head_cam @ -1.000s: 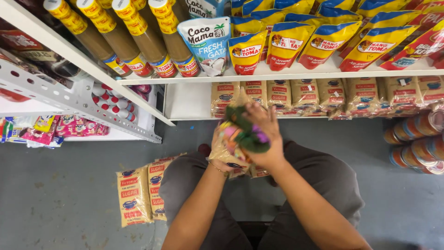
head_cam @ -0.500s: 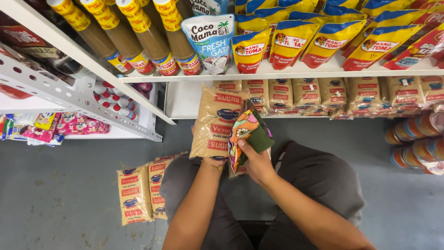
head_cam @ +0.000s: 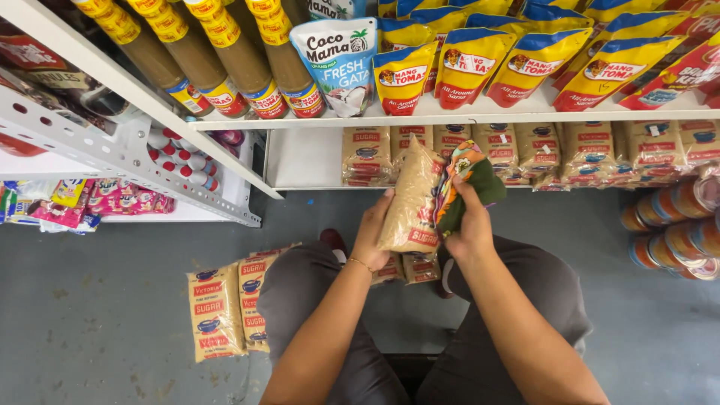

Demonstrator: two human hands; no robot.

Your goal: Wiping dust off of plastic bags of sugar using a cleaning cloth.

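My left hand [head_cam: 373,229] grips a clear bag of brown sugar [head_cam: 414,196] by its lower left edge and holds it upright in front of me. A bunched multicoloured cloth [head_cam: 466,180], green, orange and patterned, is clutched in my right hand [head_cam: 472,225] and pressed against the bag's right side. Both hands are raised over my knees, just in front of the low shelf. More sugar bags [head_cam: 409,268] lie on the floor beneath my hands, partly hidden by my arms.
Two sugar bags [head_cam: 227,307] lie flat on the grey floor at left. The bottom shelf [head_cam: 307,161] holds a row of sugar bags [head_cam: 536,150]. Above stand yellow-capped brown bottles [head_cam: 225,56] and yellow and red pouches [head_cam: 525,64]. Stacked cans [head_cam: 675,225] sit at right.
The sugar bag has come up and turned from facing me to nearly edge-on. The cloth has slid from the bag's front to its right side.
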